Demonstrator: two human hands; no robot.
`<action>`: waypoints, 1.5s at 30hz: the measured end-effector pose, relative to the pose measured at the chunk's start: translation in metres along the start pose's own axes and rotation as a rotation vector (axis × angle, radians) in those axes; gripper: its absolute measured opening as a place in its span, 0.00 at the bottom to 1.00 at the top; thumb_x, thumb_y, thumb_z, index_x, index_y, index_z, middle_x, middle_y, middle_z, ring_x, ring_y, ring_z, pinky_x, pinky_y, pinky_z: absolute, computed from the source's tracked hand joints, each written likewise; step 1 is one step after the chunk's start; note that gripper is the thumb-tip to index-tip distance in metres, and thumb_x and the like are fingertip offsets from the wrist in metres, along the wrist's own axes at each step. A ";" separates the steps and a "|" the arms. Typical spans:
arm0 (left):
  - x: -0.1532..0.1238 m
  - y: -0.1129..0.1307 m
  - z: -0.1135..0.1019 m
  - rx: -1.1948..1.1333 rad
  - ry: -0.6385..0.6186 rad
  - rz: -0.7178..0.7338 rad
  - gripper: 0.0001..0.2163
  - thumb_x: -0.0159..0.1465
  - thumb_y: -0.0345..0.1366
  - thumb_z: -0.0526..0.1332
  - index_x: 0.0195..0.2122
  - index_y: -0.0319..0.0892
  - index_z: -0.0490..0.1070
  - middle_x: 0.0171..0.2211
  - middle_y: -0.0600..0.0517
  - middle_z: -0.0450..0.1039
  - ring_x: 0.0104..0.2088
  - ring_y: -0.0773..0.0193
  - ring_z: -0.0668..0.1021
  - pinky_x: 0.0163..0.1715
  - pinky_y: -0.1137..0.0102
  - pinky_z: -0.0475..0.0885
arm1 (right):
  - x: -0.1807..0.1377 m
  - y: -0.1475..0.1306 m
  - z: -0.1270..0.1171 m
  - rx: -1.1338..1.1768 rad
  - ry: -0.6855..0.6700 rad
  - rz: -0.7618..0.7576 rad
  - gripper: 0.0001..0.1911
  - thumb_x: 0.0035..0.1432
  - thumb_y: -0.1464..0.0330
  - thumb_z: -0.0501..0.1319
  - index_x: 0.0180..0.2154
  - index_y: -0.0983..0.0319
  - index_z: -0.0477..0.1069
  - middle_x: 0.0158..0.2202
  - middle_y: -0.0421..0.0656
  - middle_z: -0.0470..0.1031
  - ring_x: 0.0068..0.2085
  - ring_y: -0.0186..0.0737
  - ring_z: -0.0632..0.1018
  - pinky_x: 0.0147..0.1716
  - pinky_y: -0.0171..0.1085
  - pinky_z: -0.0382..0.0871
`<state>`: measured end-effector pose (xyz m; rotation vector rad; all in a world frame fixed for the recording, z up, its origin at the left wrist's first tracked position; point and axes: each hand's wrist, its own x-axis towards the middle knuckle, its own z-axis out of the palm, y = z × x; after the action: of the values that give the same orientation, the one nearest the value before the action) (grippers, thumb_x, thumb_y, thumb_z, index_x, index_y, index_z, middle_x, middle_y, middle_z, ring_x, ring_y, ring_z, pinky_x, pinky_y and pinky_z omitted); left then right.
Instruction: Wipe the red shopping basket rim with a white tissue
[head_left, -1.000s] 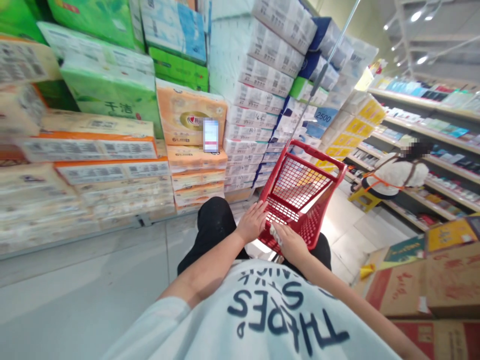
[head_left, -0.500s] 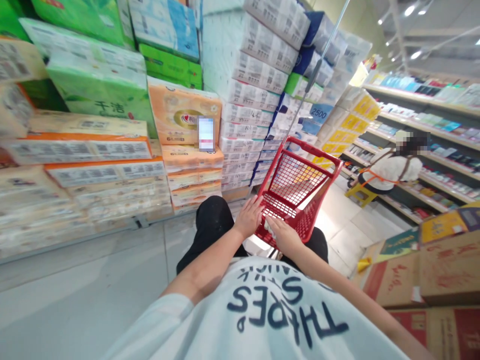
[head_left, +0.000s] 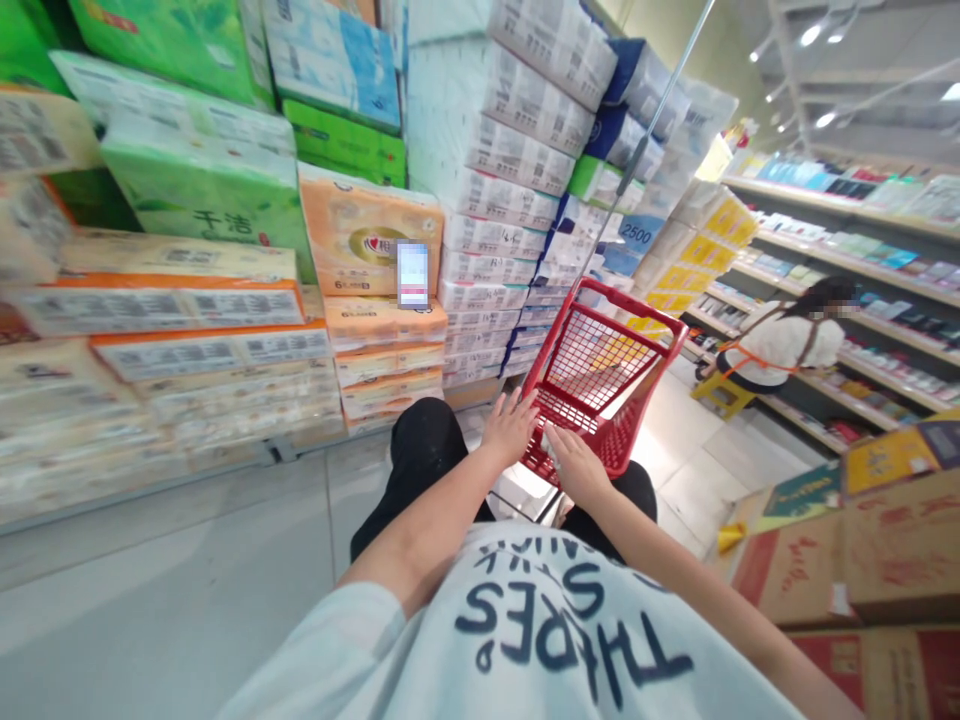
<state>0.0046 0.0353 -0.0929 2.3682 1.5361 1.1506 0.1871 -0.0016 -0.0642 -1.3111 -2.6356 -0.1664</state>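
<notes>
A red plastic shopping cart (head_left: pixel 600 355) with a grid basket stands right in front of my knees. My left hand (head_left: pixel 510 432) lies at the cart's near left side, fingers stretched out and slightly apart, holding nothing I can see. Close beside it, my right hand (head_left: pixel 576 466) is at the cart's near end with its fingers held together. Something small and whitish shows along the inner side of those fingers; what it is I cannot make out. Whether either hand presses on the cart is unclear.
Stacked tissue packs (head_left: pixel 382 235) rise at the left and ahead. A blurred-out bright screen (head_left: pixel 412 273) shows before an orange pack. A thin pole (head_left: pixel 637 150) slants above the cart. At right, a person (head_left: pixel 784 335) sits on a yellow stool (head_left: pixel 720 393) by shelves; cardboard boxes (head_left: pixel 795 560) stand nearer.
Both hands have shifted slightly to the right along the cart's near end. The view has tilted a little; the cart stays in nearly the same place.
</notes>
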 end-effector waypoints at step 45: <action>0.029 0.002 -0.003 0.170 -0.299 -0.187 0.22 0.70 0.42 0.40 0.63 0.53 0.58 0.69 0.63 0.37 0.67 0.50 0.52 0.64 0.49 0.48 | 0.007 0.038 0.014 -0.033 0.205 -0.153 0.27 0.58 0.79 0.49 0.59 0.62 0.65 0.55 0.50 0.71 0.56 0.47 0.68 0.56 0.48 0.65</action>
<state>0.0106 0.0576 -0.0744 2.3021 1.7566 0.6173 0.2115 0.0291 -0.0759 -1.0397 -2.5654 -0.3484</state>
